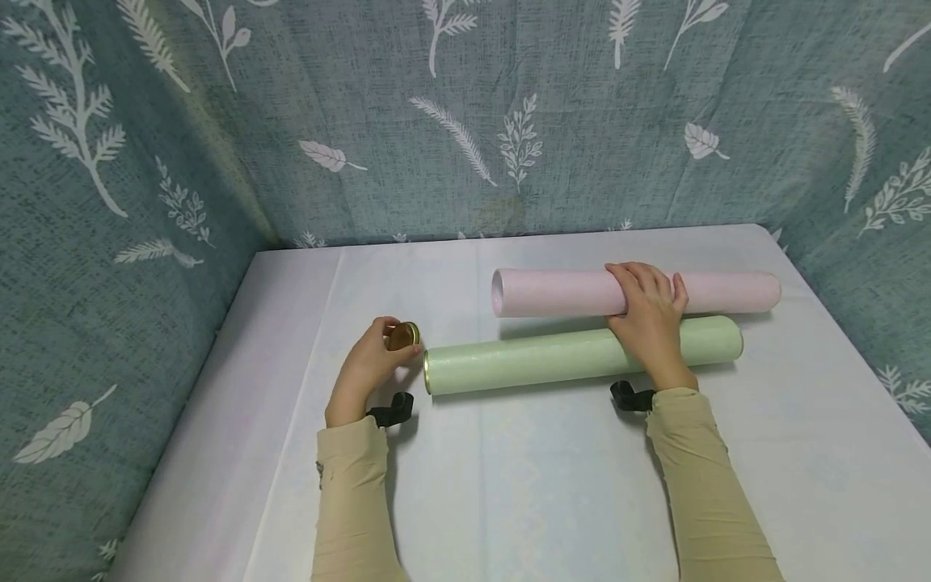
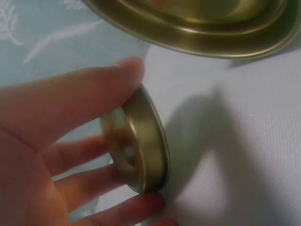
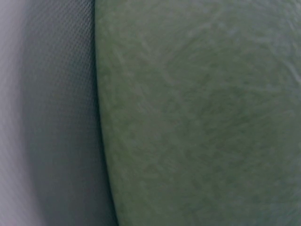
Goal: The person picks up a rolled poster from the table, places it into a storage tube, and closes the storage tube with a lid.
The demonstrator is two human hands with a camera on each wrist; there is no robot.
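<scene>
My left hand (image 1: pixel 369 362) pinches a round gold metal lid (image 1: pixel 404 335) between thumb and fingers. In the left wrist view the lid (image 2: pixel 146 141) stands on edge, tilted. Just right of it lies a long pale green tube (image 1: pixel 524 361) with a gold rim; its recessed gold end (image 2: pixel 211 40) fills the top of the left wrist view. My right hand (image 1: pixel 647 323) reaches across the green tube and grips a pink tube (image 1: pixel 560 293), fingers over its top and thumb on the near side. The right wrist view is filled by the green tube's surface (image 3: pixel 202 113); that hand is hidden there.
Both tubes lie on a table with a white cover (image 1: pixel 538 477), the pink one behind the green. The pink tube's left end looks hollow. A teal leaf-patterned curtain (image 1: pixel 378 121) stands behind the table and along both sides. Black camera mounts (image 1: pixel 393 410) stick out at the wrists.
</scene>
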